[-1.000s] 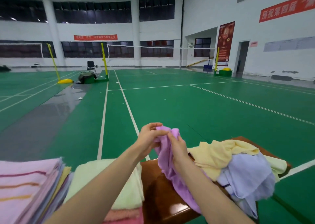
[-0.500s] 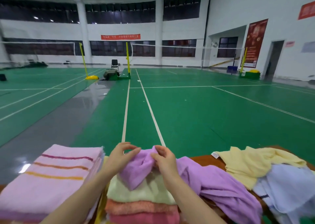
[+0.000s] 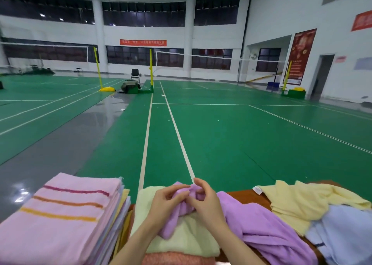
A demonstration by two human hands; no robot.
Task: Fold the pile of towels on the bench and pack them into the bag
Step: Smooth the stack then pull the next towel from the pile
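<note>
Since a second ago the purple towel (image 3: 261, 230) has come down from mid-air and now lies crumpled across the bench (image 3: 245, 196), one end over the folded green towel (image 3: 181, 238), so its folding looks about to start. The left hand (image 3: 169, 202) and right hand (image 3: 205, 204) each pinch its bunched top edge, close together. The unfolded pile (image 3: 302, 200) lies to the right.

The brown bench (image 3: 244, 197) carries a tall stack (image 3: 60, 220) topped with striped pink at left, a lower stack (image 3: 187, 238) beside it, then a loose purple towel (image 3: 261, 230), yellow towel (image 3: 302, 202) and blue towel (image 3: 346, 236)
</note>
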